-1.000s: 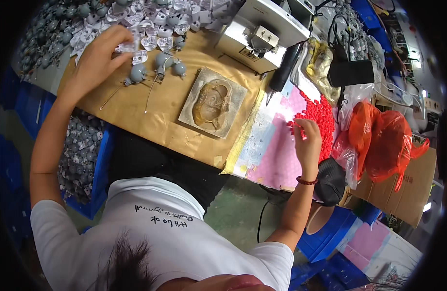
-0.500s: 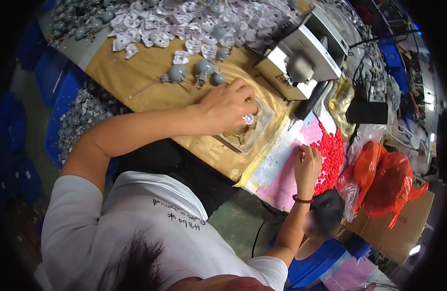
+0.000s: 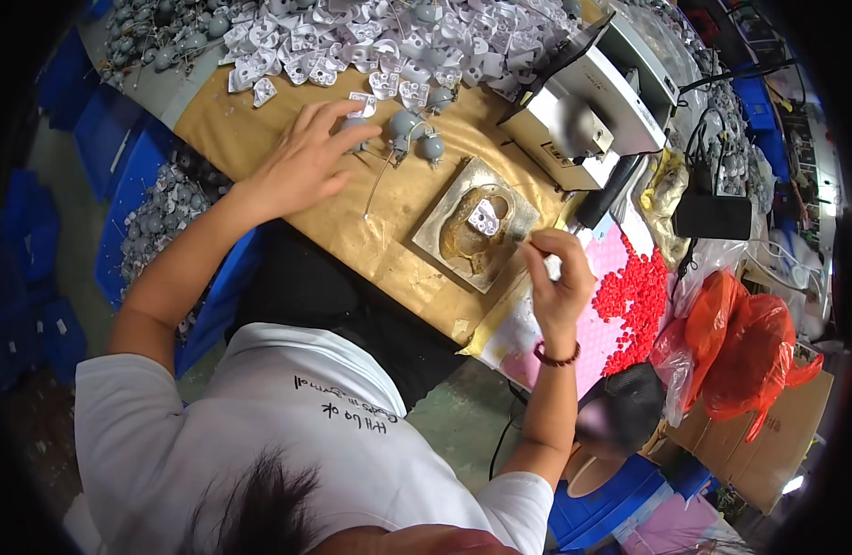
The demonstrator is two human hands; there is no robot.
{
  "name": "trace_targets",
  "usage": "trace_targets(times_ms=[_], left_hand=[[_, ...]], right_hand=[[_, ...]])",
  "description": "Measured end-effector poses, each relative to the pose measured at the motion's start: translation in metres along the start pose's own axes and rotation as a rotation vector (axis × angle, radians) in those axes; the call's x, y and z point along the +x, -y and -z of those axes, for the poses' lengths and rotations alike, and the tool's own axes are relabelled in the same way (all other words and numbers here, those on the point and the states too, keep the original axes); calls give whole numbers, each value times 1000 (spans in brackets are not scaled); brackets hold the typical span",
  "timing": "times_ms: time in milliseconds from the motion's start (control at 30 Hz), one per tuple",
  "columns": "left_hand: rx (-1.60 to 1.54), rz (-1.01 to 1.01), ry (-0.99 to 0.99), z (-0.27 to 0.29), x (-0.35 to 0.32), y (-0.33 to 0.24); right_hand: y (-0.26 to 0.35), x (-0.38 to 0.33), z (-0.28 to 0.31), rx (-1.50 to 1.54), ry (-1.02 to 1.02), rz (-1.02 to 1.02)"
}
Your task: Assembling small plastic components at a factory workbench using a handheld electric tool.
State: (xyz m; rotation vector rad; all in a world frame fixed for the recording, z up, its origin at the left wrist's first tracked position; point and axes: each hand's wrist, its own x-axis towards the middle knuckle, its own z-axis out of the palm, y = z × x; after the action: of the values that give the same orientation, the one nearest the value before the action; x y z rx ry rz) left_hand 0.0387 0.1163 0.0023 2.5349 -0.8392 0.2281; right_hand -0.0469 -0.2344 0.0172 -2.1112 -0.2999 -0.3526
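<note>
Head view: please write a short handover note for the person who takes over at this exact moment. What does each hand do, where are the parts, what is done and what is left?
Left hand: open, fingers spread, reaching to the grey round parts on the brown paper.
Right hand: fingertips pinched at the right edge of the metal jig; what they pinch is too small to tell.
Parts: one white plastic piece sits in the jig; a pile of white pieces lies along the far edge; red small parts lie on the pink sheet.
Done: white piece placed in the jig.
Left: many white pieces in the pile.
</note>
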Motion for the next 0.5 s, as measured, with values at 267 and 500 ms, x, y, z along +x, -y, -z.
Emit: trace_targets(times_ms=[267, 500], left_hand=[[-869, 362, 117, 39, 32, -24], [-1231, 190, -17, 75, 74, -52]], right_hand=[[-7, 19, -44, -361, 59, 361], [1, 16, -43, -422, 71, 352]])
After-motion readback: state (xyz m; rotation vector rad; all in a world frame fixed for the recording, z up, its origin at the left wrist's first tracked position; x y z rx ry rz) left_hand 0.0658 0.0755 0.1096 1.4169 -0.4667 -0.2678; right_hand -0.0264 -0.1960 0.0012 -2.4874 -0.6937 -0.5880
